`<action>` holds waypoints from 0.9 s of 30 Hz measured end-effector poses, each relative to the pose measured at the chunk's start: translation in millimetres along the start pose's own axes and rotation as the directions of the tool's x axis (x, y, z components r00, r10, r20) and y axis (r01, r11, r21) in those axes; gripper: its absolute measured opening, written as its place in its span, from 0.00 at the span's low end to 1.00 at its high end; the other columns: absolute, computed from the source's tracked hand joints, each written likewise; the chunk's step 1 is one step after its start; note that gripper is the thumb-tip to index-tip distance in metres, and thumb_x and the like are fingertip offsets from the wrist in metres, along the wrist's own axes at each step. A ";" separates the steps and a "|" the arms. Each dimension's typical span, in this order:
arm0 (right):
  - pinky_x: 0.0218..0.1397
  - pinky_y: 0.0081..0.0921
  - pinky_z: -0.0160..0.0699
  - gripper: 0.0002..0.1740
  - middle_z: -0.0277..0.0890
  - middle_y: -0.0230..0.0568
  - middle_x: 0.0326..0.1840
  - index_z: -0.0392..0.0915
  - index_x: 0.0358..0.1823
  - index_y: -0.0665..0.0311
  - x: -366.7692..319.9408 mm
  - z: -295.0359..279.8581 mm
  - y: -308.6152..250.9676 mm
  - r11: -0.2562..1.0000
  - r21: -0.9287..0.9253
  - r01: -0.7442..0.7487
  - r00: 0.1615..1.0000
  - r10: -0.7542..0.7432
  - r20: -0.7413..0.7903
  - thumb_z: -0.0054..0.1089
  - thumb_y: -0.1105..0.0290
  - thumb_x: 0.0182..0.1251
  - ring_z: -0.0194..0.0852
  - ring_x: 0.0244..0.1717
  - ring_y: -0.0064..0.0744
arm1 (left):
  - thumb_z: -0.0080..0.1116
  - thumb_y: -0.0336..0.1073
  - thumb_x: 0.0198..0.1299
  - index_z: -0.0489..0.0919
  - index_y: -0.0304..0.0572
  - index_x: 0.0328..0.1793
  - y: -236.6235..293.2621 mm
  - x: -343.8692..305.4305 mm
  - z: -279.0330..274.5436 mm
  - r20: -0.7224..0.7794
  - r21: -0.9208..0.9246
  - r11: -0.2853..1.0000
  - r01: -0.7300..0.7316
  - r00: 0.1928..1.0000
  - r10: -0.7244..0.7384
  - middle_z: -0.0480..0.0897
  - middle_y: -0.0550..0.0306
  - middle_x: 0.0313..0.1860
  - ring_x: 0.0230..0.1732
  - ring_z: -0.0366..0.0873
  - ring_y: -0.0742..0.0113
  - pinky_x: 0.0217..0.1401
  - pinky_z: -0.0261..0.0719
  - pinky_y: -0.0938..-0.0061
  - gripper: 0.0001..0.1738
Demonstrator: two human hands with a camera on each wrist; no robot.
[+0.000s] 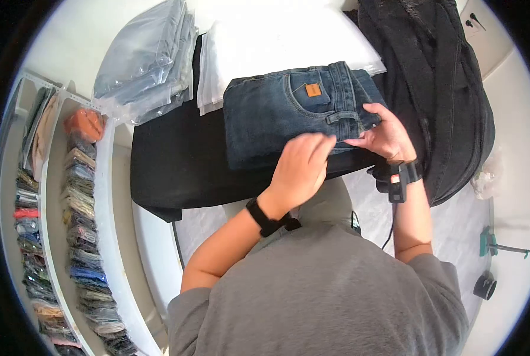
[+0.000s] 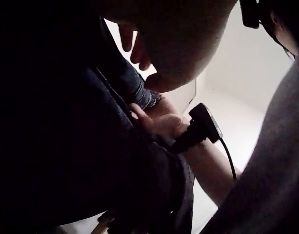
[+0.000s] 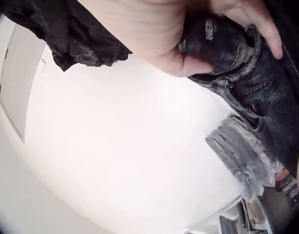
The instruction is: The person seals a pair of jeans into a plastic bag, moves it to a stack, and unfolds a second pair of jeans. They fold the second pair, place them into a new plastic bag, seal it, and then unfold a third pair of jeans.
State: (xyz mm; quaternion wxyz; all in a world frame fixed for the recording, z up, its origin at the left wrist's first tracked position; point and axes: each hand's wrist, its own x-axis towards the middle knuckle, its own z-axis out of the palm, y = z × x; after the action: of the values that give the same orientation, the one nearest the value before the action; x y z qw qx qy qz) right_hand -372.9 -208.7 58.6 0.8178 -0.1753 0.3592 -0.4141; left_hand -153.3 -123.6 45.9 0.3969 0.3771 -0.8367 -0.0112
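Note:
Folded dark blue jeans [image 1: 265, 124] lie on the black-covered table, an orange patch [image 1: 313, 89] at their pocket and the waistband toward the right. My right hand [image 1: 389, 135] holds the waistband end, which sits between thumb and fingers in the right wrist view; the thumb [image 3: 196, 66] lies along its edge. My left hand [image 1: 303, 166] is at the front edge of the jeans, its fingers loosely bent and slightly blurred. The left wrist view is dark, with the left hand [image 2: 174, 44] above the jeans and the right hand [image 2: 161, 122] beyond it.
Behind the jeans lies a stack of clear plastic bags [image 1: 282, 41]. Bagged garments [image 1: 143, 59] are piled at the back left. Black denim [image 1: 431, 101] is heaped on the right. Shelves [image 1: 107, 237] of folded clothes stand at the left. The black table cover [image 1: 176, 160] shows in front.

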 end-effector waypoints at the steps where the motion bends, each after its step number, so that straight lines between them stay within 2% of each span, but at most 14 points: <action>1: 0.52 0.59 0.77 0.16 0.78 0.43 0.47 0.72 0.50 0.64 1.9 0.2 -3.5 0.999 -0.005 -0.036 0.999 0.036 -0.022 0.54 0.73 0.60 0.79 0.43 0.43 | 0.61 0.27 0.46 0.75 0.38 0.55 -2.5 -15.7 -3.6 0.076 -0.073 0.997 -0.021 0.997 0.026 0.76 0.47 0.54 0.55 0.73 0.50 0.58 0.71 0.60 0.25; 2: 0.54 0.62 0.75 0.20 0.75 0.42 0.52 0.71 0.53 0.62 -2.7 1.9 -9.4 0.995 -0.098 -0.001 1.000 0.003 0.025 0.51 0.79 0.56 0.76 0.49 0.42 | 0.61 0.27 0.46 0.75 0.38 0.55 -7.0 -26.7 -5.5 0.080 -0.072 0.997 -0.012 0.997 0.018 0.76 0.47 0.54 0.55 0.73 0.50 0.58 0.71 0.60 0.25; 6: 0.56 0.63 0.73 0.32 0.72 0.32 0.55 0.68 0.59 0.55 4.6 5.5 -21.4 0.953 -0.291 0.090 0.995 -0.099 -0.017 0.44 0.86 0.50 0.72 0.54 0.37 | 0.59 0.33 0.51 0.74 0.36 0.56 -22.2 -52.9 -11.6 0.111 0.155 0.987 0.030 0.993 -0.048 0.76 0.45 0.57 0.56 0.73 0.49 0.60 0.69 0.59 0.24; 8: 0.56 0.59 0.75 0.33 0.72 0.31 0.55 0.67 0.61 0.55 10.2 6.0 -40.4 0.925 -0.350 0.149 0.989 -0.138 0.058 0.43 0.86 0.51 0.72 0.54 0.34 | 0.60 0.36 0.52 0.70 0.33 0.61 -19.2 -52.0 -13.4 0.146 0.335 0.914 0.228 0.946 -0.289 0.74 0.42 0.59 0.60 0.70 0.48 0.62 0.67 0.58 0.29; 9: 0.54 0.53 0.79 0.34 0.72 0.30 0.56 0.67 0.63 0.55 6.4 12.0 -50.9 0.916 -0.358 0.180 0.978 -0.129 0.162 0.43 0.85 0.51 0.74 0.53 0.33 | 0.60 0.38 0.52 0.67 0.30 0.64 -18.7 -52.5 -12.7 0.163 0.358 0.913 0.196 0.950 -0.268 0.72 0.39 0.60 0.62 0.68 0.47 0.63 0.66 0.57 0.33; 10: 0.53 0.49 0.82 0.34 0.73 0.31 0.55 0.67 0.63 0.55 -0.1 23.3 -58.8 0.889 -0.402 0.221 0.974 -0.178 0.141 0.44 0.84 0.51 0.77 0.51 0.32 | 0.60 0.38 0.52 0.67 0.30 0.64 -18.2 -51.0 -11.3 0.165 0.351 0.916 0.193 0.950 -0.264 0.72 0.39 0.60 0.62 0.68 0.47 0.63 0.66 0.57 0.33; 12: 0.50 0.48 0.84 0.32 0.75 0.33 0.53 0.68 0.62 0.58 -0.2 25.0 -83.0 0.875 -0.392 0.285 0.943 -0.183 0.278 0.44 0.84 0.51 0.78 0.49 0.32 | 0.58 0.38 0.54 0.66 0.28 0.64 -16.0 -49.2 -8.6 0.178 0.434 0.883 0.181 0.943 -0.281 0.70 0.37 0.61 0.62 0.67 0.46 0.63 0.66 0.57 0.32; 16: 0.48 0.43 0.86 0.31 0.76 0.35 0.51 0.69 0.60 0.60 -14.4 18.2 -116.5 0.838 -0.409 0.362 0.918 -0.244 0.311 0.44 0.84 0.51 0.80 0.46 0.32 | 0.55 0.36 0.55 0.66 0.23 0.63 -12.7 -45.3 2.3 0.224 0.509 0.851 0.129 0.935 -0.276 0.71 0.34 0.59 0.60 0.69 0.45 0.63 0.66 0.57 0.31; 18: 0.49 0.42 0.86 0.32 0.77 0.36 0.51 0.68 0.61 0.60 -21.2 8.1 -120.0 0.836 -0.409 0.365 0.918 -0.249 0.310 0.43 0.84 0.51 0.80 0.47 0.33 | 0.51 0.32 0.54 0.66 0.19 0.62 -9.6 -41.6 4.4 0.274 0.501 0.841 0.206 0.884 -0.379 0.74 0.32 0.56 0.55 0.73 0.43 0.60 0.69 0.58 0.30; 19: 0.49 0.42 0.86 0.33 0.76 0.36 0.52 0.66 0.63 0.60 -22.5 -1.6 -119.4 0.847 -0.397 0.354 0.910 -0.214 0.356 0.42 0.84 0.51 0.80 0.47 0.34 | 0.50 0.29 0.51 0.67 0.18 0.61 -9.8 -43.3 5.9 0.252 0.535 0.836 0.125 0.920 -0.299 0.76 0.32 0.52 0.48 0.77 0.44 0.55 0.72 0.60 0.29; 20: 0.47 0.43 0.86 0.34 0.75 0.36 0.54 0.65 0.64 0.59 -21.3 -12.4 -115.1 0.843 -0.419 0.336 0.930 -0.227 0.289 0.42 0.84 0.51 0.79 0.49 0.33 | 0.48 0.28 0.50 0.68 0.17 0.59 -11.1 -44.9 7.5 0.225 0.563 0.824 0.064 0.947 -0.228 0.77 0.31 0.51 0.46 0.77 0.45 0.52 0.73 0.60 0.29; 24: 0.56 0.49 0.75 0.31 0.74 0.31 0.50 0.69 0.58 0.58 -19.6 -41.1 -83.8 0.894 -0.421 0.155 0.985 -0.170 0.002 0.44 0.82 0.49 0.73 0.51 0.33 | 0.51 0.29 0.52 0.70 0.22 0.58 -8.6 -43.8 3.6 0.299 0.527 0.841 0.123 0.900 -0.319 0.78 0.36 0.48 0.44 0.77 0.47 0.52 0.72 0.61 0.26; 25: 0.57 0.50 0.73 0.30 0.74 0.30 0.50 0.69 0.57 0.58 -4.4 -69.0 -74.0 0.918 -0.391 0.060 0.994 -0.092 -0.065 0.44 0.81 0.48 0.72 0.51 0.33 | 0.53 0.30 0.53 0.70 0.24 0.58 -8.5 -43.9 1.6 0.355 0.508 0.845 0.169 0.853 -0.383 0.78 0.38 0.47 0.45 0.77 0.48 0.52 0.72 0.61 0.25; 27: 0.56 0.48 0.72 0.28 0.73 0.30 0.50 0.70 0.56 0.59 5.7 -92.7 -69.0 0.960 -0.273 -0.063 0.992 0.030 -0.123 0.46 0.79 0.49 0.71 0.49 0.31 | 0.54 0.31 0.53 0.70 0.25 0.59 -10.3 -47.2 -2.7 0.337 0.483 0.861 0.162 0.872 -0.354 0.77 0.39 0.47 0.45 0.76 0.48 0.52 0.72 0.61 0.26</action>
State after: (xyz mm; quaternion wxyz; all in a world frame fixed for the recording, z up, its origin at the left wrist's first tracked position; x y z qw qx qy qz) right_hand -476.6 -253.3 33.3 0.7722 -0.2548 0.4650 -0.3502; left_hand -126.2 -100.1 13.5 0.1094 0.5567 -0.8223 0.0438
